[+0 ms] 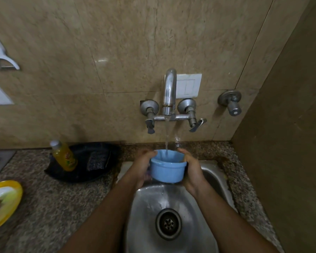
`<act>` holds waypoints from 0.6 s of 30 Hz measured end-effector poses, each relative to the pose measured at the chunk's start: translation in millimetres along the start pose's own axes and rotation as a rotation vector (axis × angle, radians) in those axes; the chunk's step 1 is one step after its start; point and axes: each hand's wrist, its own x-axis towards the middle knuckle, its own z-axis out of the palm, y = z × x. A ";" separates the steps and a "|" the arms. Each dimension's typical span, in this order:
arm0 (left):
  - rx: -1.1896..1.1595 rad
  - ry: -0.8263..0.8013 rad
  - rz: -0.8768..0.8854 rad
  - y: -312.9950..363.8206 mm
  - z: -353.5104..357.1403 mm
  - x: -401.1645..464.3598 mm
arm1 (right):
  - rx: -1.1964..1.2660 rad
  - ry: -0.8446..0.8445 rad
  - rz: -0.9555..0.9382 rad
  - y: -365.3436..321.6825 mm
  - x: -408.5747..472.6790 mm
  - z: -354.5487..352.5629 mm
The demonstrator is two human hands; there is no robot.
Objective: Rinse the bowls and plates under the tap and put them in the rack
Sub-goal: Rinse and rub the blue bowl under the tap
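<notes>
A light blue plastic bowl (pixel 167 169) is held above the steel sink (pixel 148 212), right under the running tap (pixel 169 92). The water stream falls into the bowl and spills over its near side into the sink. My left hand (pixel 143 166) grips the bowl's left wall with the thumb over the rim. On the opposite side my right hand (pixel 191 170) grips the right wall in the same way. No rack is in view.
A yellow plate (pixel 6 199) with food scraps lies at the left edge of the granite counter (pixel 62 207). A black tray (pixel 91 172) behind it holds a yellow soap bottle (pixel 64 156) and a dark scrub pad (pixel 97 159). A side wall closes off the right.
</notes>
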 end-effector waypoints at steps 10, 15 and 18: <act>0.281 -0.144 -0.350 -0.3 -14.1 -16.1 | -0.240 -0.134 -0.171 -3.6 -9.6 -7.6; 0.092 -0.121 -0.119 4.0 5.2 -13.8 | -0.314 0.186 -0.505 -32.6 -4.2 -1.0; 0.087 -0.147 -0.042 3.1 11.8 -12.8 | -0.542 0.252 -0.640 -64.4 -4.1 5.5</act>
